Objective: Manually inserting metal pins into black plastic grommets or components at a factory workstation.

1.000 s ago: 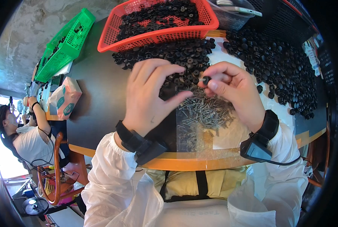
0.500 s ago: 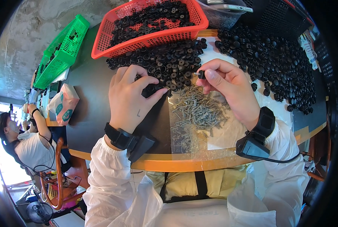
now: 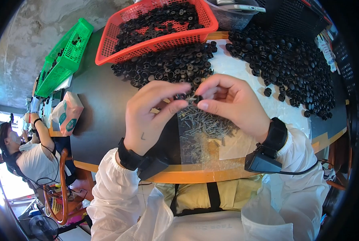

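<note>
Pinching one small black round plastic cap point(image 3: 197, 97) between them, left hand point(image 3: 153, 116) and right hand point(image 3: 231, 102) fingers close above loose silver metal screws point(image 3: 205, 126) at six o'clock on the bench point(image 3: 103, 108)

I see screws point(image 3: 205, 128) on a plastic sheet point(image 3: 227, 148) near me, caps point(image 3: 167, 66) behind them, one basket point(image 3: 155, 30) further back (another basket point(image 3: 63, 56) sits left).

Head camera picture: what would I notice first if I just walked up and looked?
Probably the two hands meeting in the middle: the left hand and right hand pinch a small black part together above a heap of little silver screws lying on clear plastic. Next, the bright red basket at the top, full of black round pieces, with many more spread over the table to the right.
</note>
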Available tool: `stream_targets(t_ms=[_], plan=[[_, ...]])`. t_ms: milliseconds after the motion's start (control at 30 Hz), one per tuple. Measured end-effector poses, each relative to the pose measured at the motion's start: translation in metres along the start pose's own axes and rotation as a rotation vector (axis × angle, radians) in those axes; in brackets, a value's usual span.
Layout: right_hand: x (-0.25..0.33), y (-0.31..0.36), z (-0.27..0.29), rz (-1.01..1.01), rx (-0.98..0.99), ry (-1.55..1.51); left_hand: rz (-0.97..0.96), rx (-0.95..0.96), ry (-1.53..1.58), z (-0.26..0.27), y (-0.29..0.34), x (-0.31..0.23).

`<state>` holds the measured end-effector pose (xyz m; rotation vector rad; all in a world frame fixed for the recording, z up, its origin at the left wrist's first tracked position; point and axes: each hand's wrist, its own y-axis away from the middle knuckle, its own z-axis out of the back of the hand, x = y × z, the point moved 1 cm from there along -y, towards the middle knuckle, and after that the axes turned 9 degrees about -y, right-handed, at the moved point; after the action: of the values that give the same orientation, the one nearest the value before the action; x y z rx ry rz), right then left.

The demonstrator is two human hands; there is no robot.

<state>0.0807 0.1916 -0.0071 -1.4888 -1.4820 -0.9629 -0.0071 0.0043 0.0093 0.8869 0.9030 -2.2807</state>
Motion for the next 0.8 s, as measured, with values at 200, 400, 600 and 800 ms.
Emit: stream_targets(t_ms=[200,400,600,800], plan=[[-0.0006,0.0024,-0.0053,-0.030,0.013,-0.057,-0.156,0.014,-0.018,-0.0033,0.0040,-0.0004],[-0.0024,0.0060,-0.0051,-0.044,0.047,-0.032,-0.167,-0.068,-0.034,-0.0038,0.0051,-0.0009],[-0.0040,0.0056,-0.0096,0.024,0.041,0.043,-0.339,-0.067,-0.100,-0.0033,-0.0012,-0.0040],[-0.0028,0.0055,-0.0092,0.042,0.014,0.100,-0.326,-0.047,-0.190,-0.0037,0.0012,-0.0020]])
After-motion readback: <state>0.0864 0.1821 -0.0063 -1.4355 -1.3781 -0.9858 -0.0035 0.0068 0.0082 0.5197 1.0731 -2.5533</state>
